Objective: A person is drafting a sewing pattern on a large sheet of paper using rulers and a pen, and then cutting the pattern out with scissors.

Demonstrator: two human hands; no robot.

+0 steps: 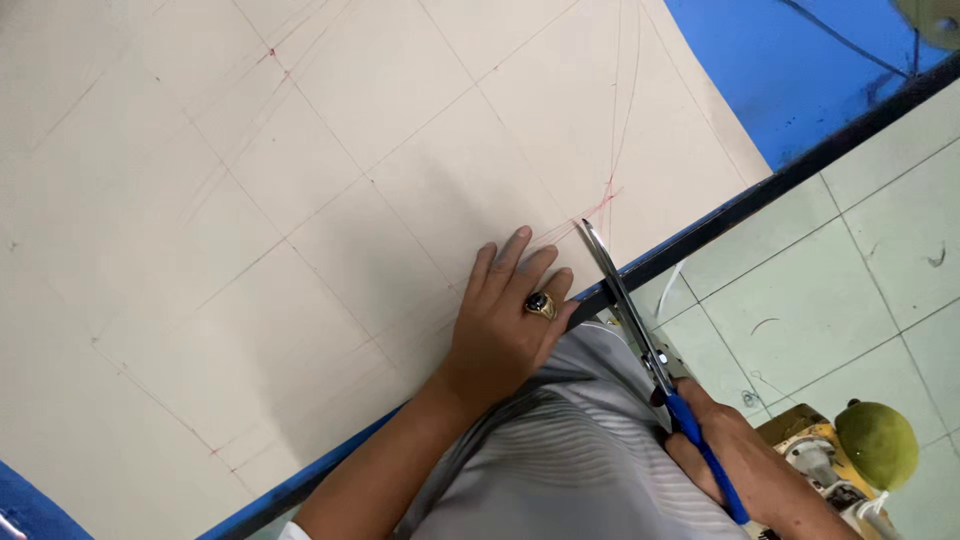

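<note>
Two hands at work, both near bench edge (pixel 700 235). Left hand (pixel 505 330) flat on cream pattern paper (pixel 300 200), fingers (pixel 505 262) spread and pressed down, holding nothing, just pinning sheet; ring w/ dark stone on one finger. Right hand (pixel 735 460) off bench edge, over tiled floor (pixel 880 250), fingers closed round blue handles of scissors (pixel 640 330). Blades long, steel, tip lying on paper just past bench edge, right beside left fingertips, near crossing of red pencil lines (pixel 605 195). Blades look nearly closed; exact gap hard to tell at this angle.

Paper covers most of blue bench top (pixel 780 70), marked w/ faint grid + diagonal lines. Grey striped shirt (pixel 560 450) below bench edge, between both arms. Green round fruit (pixel 878 445) on yellowish machine (pixel 810 450), far right of scissors handles, well clear of paper.

Risks, judged from layout:
- Left fingertips v. close to blade tip; nick likely if hand creeps toward cut line.
- Sheet pinned at one spot only; could shift or buckle under blade push, cut then drifts off red line.
- Several lines meet near tip; easy to follow wrong one.
- Paper overhang at bench edge unsupported; may tear rather than cut clean.
</note>
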